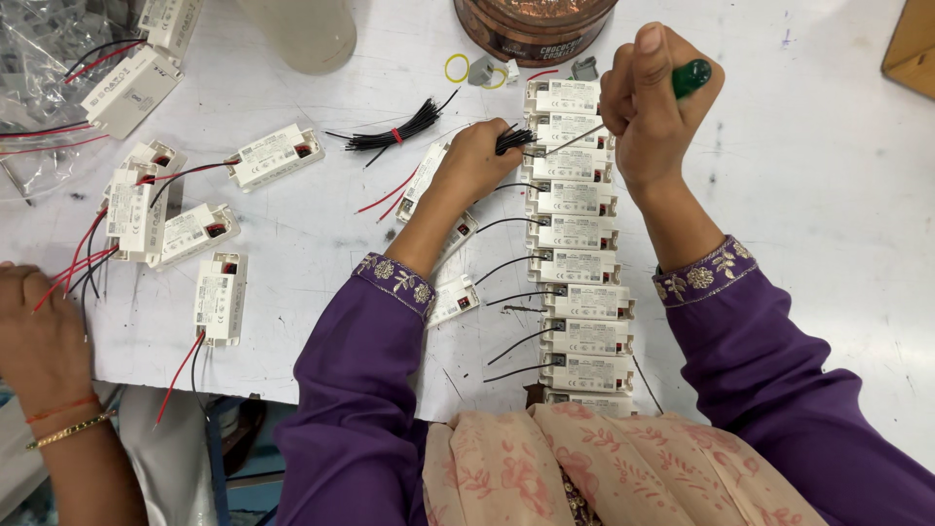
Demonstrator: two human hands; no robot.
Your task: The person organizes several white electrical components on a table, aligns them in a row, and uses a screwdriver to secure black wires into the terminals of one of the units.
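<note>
My right hand [651,105] is closed around a green-handled screwdriver [690,77] whose thin shaft slants down-left to the second white driver box [571,129] in a column of several white boxes [582,263]. My left hand [477,161] pinches a small bunch of black wires [514,141] right beside that box. Short black wires stick out to the left from most boxes in the column. Both arms wear purple sleeves with embroidered cuffs.
A tied bundle of black wires [394,132] lies left of my left hand. Wired white boxes [276,154] are scattered at left, where another person's hand [34,336] rests. A copper-coloured round tin [531,27] and yellow rubber bands [456,67] sit at the back on the white table [818,166].
</note>
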